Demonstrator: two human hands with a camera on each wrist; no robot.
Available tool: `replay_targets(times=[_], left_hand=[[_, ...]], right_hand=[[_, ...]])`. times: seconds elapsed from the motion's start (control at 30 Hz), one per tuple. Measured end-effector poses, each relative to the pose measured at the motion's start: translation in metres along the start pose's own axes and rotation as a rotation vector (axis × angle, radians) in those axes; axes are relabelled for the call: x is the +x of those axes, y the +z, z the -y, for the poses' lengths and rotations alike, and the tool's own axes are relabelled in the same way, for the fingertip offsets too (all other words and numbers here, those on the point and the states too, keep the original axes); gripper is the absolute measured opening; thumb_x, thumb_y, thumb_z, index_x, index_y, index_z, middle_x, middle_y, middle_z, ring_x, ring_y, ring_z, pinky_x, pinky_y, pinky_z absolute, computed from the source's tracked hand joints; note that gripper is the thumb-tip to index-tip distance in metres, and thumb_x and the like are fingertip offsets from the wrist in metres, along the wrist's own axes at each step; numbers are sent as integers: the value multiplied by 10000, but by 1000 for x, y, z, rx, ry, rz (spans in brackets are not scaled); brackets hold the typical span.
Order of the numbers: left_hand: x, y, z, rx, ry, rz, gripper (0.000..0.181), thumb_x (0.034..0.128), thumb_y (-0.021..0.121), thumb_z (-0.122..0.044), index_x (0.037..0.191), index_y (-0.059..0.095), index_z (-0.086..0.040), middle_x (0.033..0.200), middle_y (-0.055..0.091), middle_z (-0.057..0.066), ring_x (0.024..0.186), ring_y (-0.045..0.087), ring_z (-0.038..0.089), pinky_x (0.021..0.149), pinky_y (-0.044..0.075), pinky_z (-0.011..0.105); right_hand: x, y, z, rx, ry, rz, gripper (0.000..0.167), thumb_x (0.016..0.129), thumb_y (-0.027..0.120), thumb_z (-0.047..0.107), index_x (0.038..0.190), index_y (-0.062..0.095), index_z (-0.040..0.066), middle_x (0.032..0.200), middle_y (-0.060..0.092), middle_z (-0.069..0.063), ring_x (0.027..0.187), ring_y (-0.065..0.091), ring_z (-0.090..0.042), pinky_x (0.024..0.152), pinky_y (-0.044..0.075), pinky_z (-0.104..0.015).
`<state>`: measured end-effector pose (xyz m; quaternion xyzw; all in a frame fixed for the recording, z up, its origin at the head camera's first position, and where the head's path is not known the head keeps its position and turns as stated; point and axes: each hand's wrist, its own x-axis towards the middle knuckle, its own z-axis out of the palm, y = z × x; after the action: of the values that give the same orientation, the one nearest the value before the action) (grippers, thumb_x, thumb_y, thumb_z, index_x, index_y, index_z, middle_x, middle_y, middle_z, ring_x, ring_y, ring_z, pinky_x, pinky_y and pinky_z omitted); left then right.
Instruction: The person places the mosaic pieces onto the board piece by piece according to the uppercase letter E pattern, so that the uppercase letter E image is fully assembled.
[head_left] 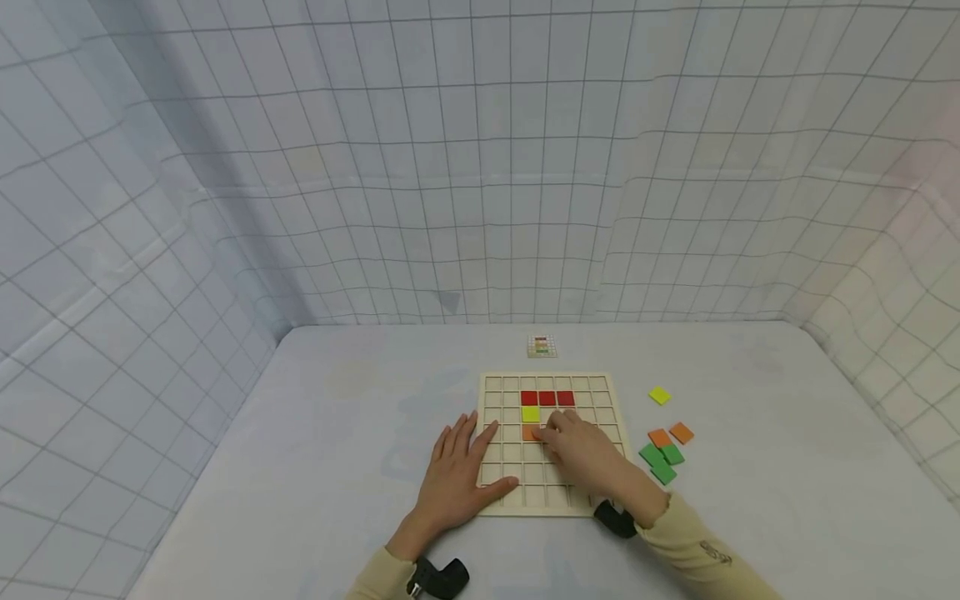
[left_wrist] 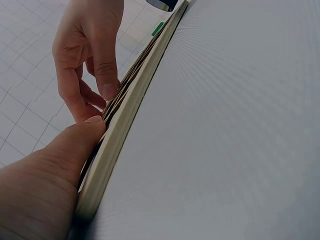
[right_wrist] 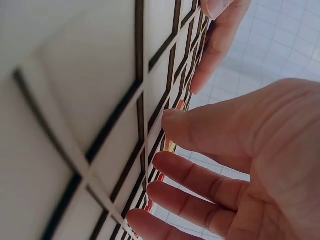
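Observation:
A cream grid board (head_left: 510, 510) lies flat, holding three red tiles (head_left: 547, 398) in a row, a yellow tile (head_left: 530, 413) below the leftmost and an orange tile (head_left: 529, 432) below that. My left hand (head_left: 453, 479) rests spread at the board's left side, its thumb over the lower left squares; the left wrist view shows this thumb (left_wrist: 60, 160) on the rim (left_wrist: 117, 130). My right hand (head_left: 588, 458) is over the board, thumb touching the orange tile. In the right wrist view the right hand (right_wrist: 250, 160) has its fingers apart and gently bent, nothing held between them.
Right of the board lie a loose yellow tile (head_left: 660, 396), two orange tiles (head_left: 682, 432) and several green tiles (head_left: 663, 473). A small card with a coloured grid pattern (head_left: 542, 346) lies behind the board. White grid-patterned curtains (head_left: 480, 192) stand around the white table (head_left: 337, 433).

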<state>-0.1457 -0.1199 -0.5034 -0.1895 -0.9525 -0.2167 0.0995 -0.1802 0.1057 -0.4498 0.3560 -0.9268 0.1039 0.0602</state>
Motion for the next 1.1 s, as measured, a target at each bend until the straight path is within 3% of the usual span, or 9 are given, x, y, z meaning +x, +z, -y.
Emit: replay_targets(times=[0.2,0.33,0.47,0.63,0.87,1.1], left_hand=[[0,1,1,0,-7,4,841,838,511,-689,1483,351,-172,1525,242,155,1413,141,288,1113,87,472],[-1,1,0,-8,-11,9,839,839,519,-681,1484,347,-172,1528,234,153,1415,134,286,1114,77,466],[-1,0,0,-6,-14,16,841,841,517,-679,1486,342,-168,1534,223,147,1416,130,286,1115,72,465],[-1,0,-1,-2,-18,17,845,841,510,-685,1487,341,-167,1535,220,146,1415,132,290,1115,70,463],[-1,1,0,0,-19,12,846,839,501,-694,1486,342,-173,1533,226,143,1415,135,286,1116,67,457],[-1,2,0,2,-15,11,846,839,505,-691,1485,344,-169,1532,230,147,1416,133,282,1116,67,458]], right_hand=[[-7,-1,-5,24,-41,10,308,889,664,105,1196,669,78,988,568,-11,873,496,-164,714,478,-292],[-14,-2,-13,127,-76,17,273,895,657,85,1167,677,68,1012,588,-8,910,530,-149,761,490,-290],[-24,-7,-23,232,-56,15,226,883,665,62,1107,697,65,1029,588,-7,927,553,-139,772,501,-290],[-37,-14,-34,243,75,-62,181,830,723,68,1007,721,102,987,612,31,865,575,-122,695,501,-275],[-56,-29,-54,226,371,-105,64,819,749,162,855,696,157,805,589,98,675,526,-86,521,424,-257],[-73,-34,-79,128,479,-109,179,820,746,228,741,612,139,655,525,63,524,452,-94,439,372,-279]])
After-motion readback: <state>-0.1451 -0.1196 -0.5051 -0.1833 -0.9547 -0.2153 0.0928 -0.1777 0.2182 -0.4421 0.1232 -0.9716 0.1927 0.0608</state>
